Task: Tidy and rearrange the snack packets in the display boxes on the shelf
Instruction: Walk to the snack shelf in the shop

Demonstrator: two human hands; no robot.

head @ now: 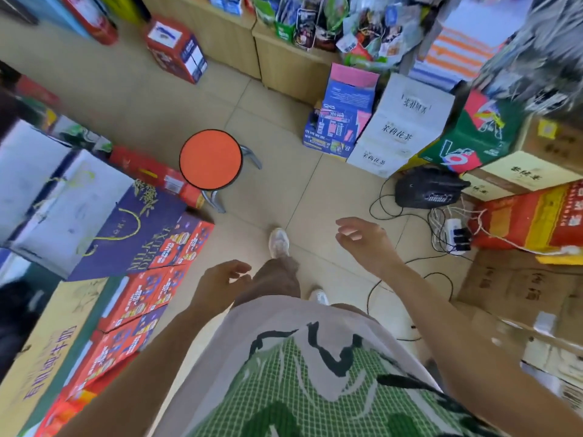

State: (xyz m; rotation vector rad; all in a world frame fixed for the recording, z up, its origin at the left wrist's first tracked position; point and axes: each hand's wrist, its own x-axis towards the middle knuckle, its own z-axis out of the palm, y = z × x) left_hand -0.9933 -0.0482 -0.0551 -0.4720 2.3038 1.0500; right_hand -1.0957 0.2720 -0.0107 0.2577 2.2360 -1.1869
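View downward over a shop floor (284,137), read left to right. At the far left stand white boxes (38,184) (blurred), with a purple bag (126,234) lettered "MILK DELUXE" leaning against them and a stack of red cartons (135,298) below it. A stool (210,159) with a round orange seat stands on the floor just right of this stack. Left hand (220,283): held in the air over the person's leg, fingers (235,266) loosely curled and slightly apart, holding nothing. A pale shoe (279,242) is on the floor between the two hands. Right hand (366,239): raised above the floor, palm down, fingers (348,221) relaxed and spread, holding nothing. The snack packets (347,23) lie heaped on a wooden shelf (284,58) at the top of the view, well apart from both hands; whether they sit in boxes cannot be told. Below the shelf a blue carton (344,121) stands beside tilted white cartons (400,127). Further right, a black device (429,187) and a power strip (456,233) lie among loose cables on the floor, and a green carton (473,134) leans above them.
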